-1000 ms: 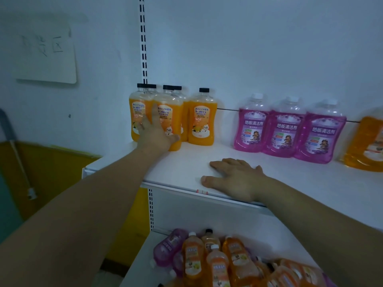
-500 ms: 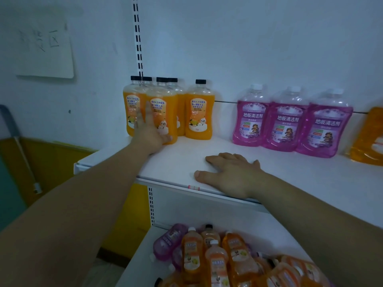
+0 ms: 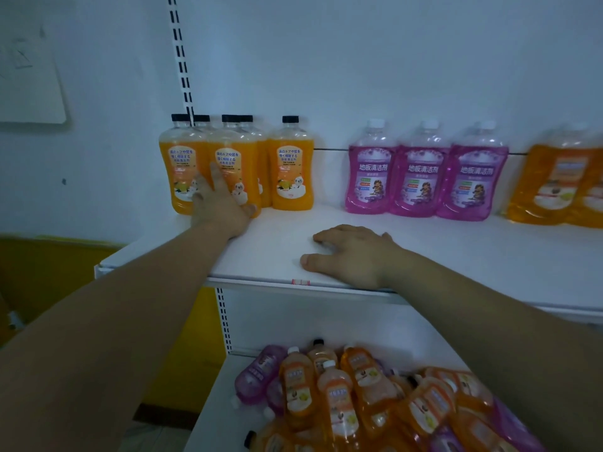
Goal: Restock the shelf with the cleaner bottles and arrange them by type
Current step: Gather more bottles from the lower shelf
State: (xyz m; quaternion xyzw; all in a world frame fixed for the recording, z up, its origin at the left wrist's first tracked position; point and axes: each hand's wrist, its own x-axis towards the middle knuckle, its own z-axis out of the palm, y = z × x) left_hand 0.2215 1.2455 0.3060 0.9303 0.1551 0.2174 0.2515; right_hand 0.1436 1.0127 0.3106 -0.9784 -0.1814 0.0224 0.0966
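Observation:
Several orange black-capped cleaner bottles point(image 3: 291, 164) stand upright at the back left of the white upper shelf point(image 3: 489, 256). My left hand point(image 3: 219, 203) presses flat, fingers straight, against the fronts of the two front-left orange bottles point(image 3: 182, 154). Three purple white-capped bottles point(image 3: 421, 177) stand in a row further right, then amber-orange bottles point(image 3: 554, 184) at the far right. My right hand point(image 3: 349, 256) rests palm-down on the shelf near its front edge, holding nothing.
On the lower shelf point(image 3: 212, 409) lies a loose pile of orange and purple bottles point(image 3: 359, 396). A slotted upright point(image 3: 181, 60) runs up the wall behind the shelf. A whiteboard point(image 3: 29, 79) hangs at left, above a yellow panel point(image 3: 49, 275).
The view has shifted slightly; my left hand stays pressed on the orange bottles with fingers reaching a little higher. My right hand has not moved on the shelf.

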